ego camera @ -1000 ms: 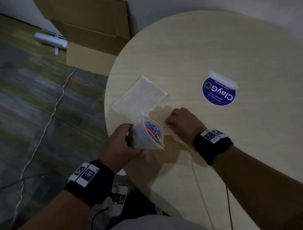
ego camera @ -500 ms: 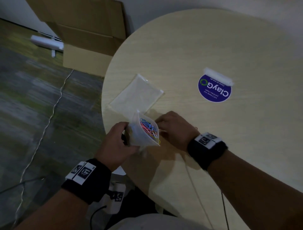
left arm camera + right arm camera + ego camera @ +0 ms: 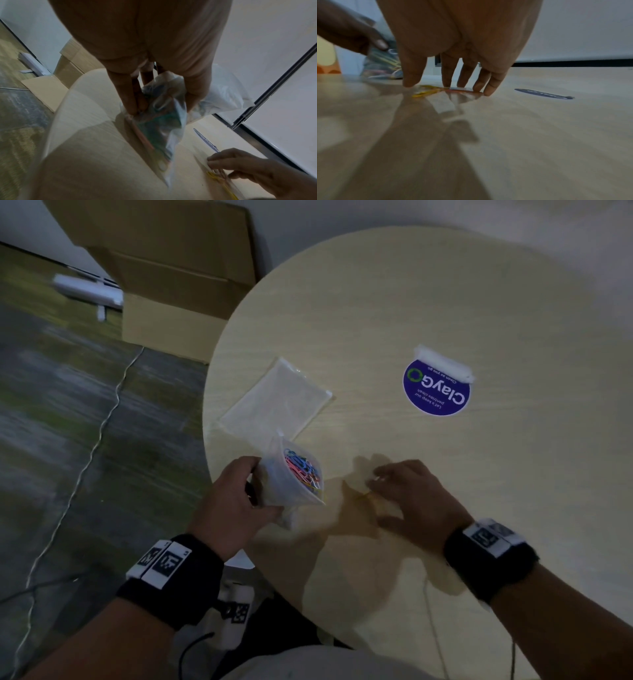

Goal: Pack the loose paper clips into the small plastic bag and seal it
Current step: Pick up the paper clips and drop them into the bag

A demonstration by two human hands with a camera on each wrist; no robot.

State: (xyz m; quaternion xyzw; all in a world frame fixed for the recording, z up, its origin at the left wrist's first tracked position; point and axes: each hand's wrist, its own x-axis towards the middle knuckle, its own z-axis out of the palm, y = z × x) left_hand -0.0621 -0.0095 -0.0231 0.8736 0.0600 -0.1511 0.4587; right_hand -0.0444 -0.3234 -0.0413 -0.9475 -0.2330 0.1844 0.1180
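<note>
My left hand [image 3: 255,487] grips a small clear plastic bag [image 3: 301,474] near the table's left edge, mouth up, with several coloured paper clips inside. In the left wrist view the thumb and fingers squeeze the bag [image 3: 163,121] from both sides. My right hand [image 3: 376,498] is to the right of the bag and apart from it. Its fingers [image 3: 447,81] point straight down and their tips rest on a few loose clips [image 3: 426,92], yellow and reddish, lying flat on the round table [image 3: 445,508]. The loose clips [image 3: 216,174] also show under that hand.
A second flat clear bag [image 3: 277,402] lies just behind the held one. A round blue sticker [image 3: 436,388] is stuck on the table farther right. Cardboard boxes [image 3: 171,285] stand on the floor beyond the table's left edge, and a cable [image 3: 102,422] runs across the carpet.
My right hand has left the bag's mouth and moved right, down onto the loose clips on the table. The left hand still holds the bag in about the same place.
</note>
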